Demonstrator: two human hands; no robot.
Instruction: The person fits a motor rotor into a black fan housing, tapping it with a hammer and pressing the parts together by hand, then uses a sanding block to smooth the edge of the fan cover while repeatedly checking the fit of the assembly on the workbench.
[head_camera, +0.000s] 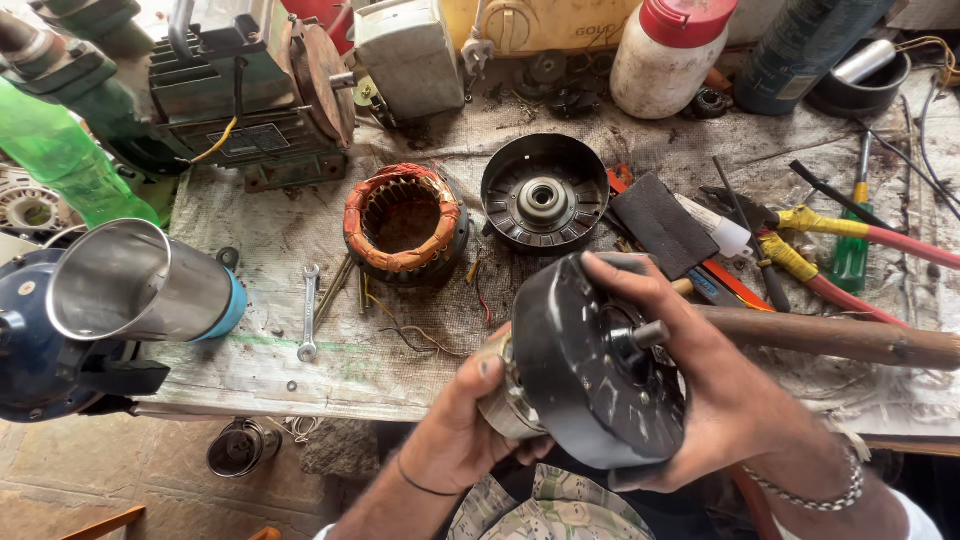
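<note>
I see a workbench (300, 370) under a grimy, stained cloth, crowded with metal parts. At its back left sits a green motor (240, 110), boxy and greasy. In front of me, held above the bench's near edge, is a round black motor cover (590, 375), matte and dusty, with a short steel shaft poking from its middle. My right hand (720, 390) wraps its far rim, fingers curled over the top; my left hand (465, 420) grips the silvery part behind it, though I can't quite tell what that part is. On the cloth lie a ring of copper windings (405, 222) bound in orange tape, a second black cover (543, 195), a wooden handle (840, 338) and a small spanner (309, 310).
</note>
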